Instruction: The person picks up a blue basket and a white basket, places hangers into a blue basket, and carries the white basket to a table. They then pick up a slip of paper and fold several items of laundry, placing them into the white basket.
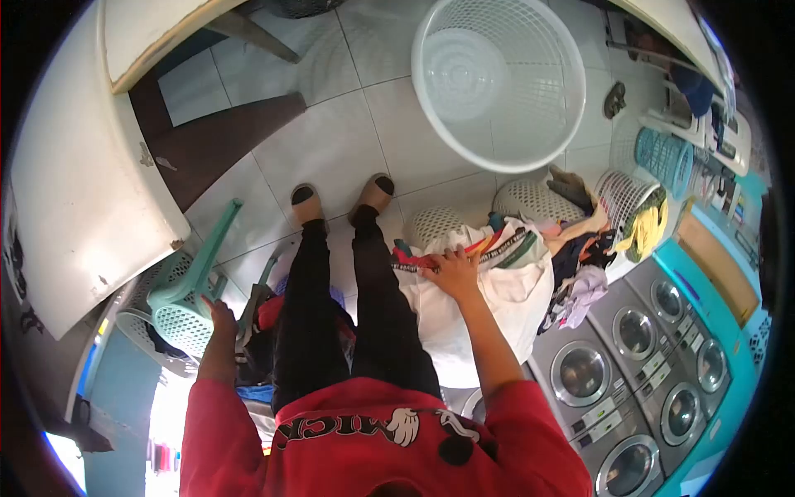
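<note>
My left hand (220,318) is closed on the edge of a green plastic stool (179,327), whose leg points up and away. My right hand (454,270) lies with fingers apart on the top of a large white bag (489,313) beside my right leg. Under and around the fingers are red cloth and a dark band with white lettering (503,243). More clothes, among them a lilac piece (585,291) and a dark piece (566,273), are heaped at the bag's right side. The bag's inside is mostly hidden.
A big white laundry basket (542,161) stands ahead on the tiled floor. A white-topped table (62,182) is at the left. To the right are front-loading machines (580,373), a white basket holding clothes (627,195) and a blue basket (662,157).
</note>
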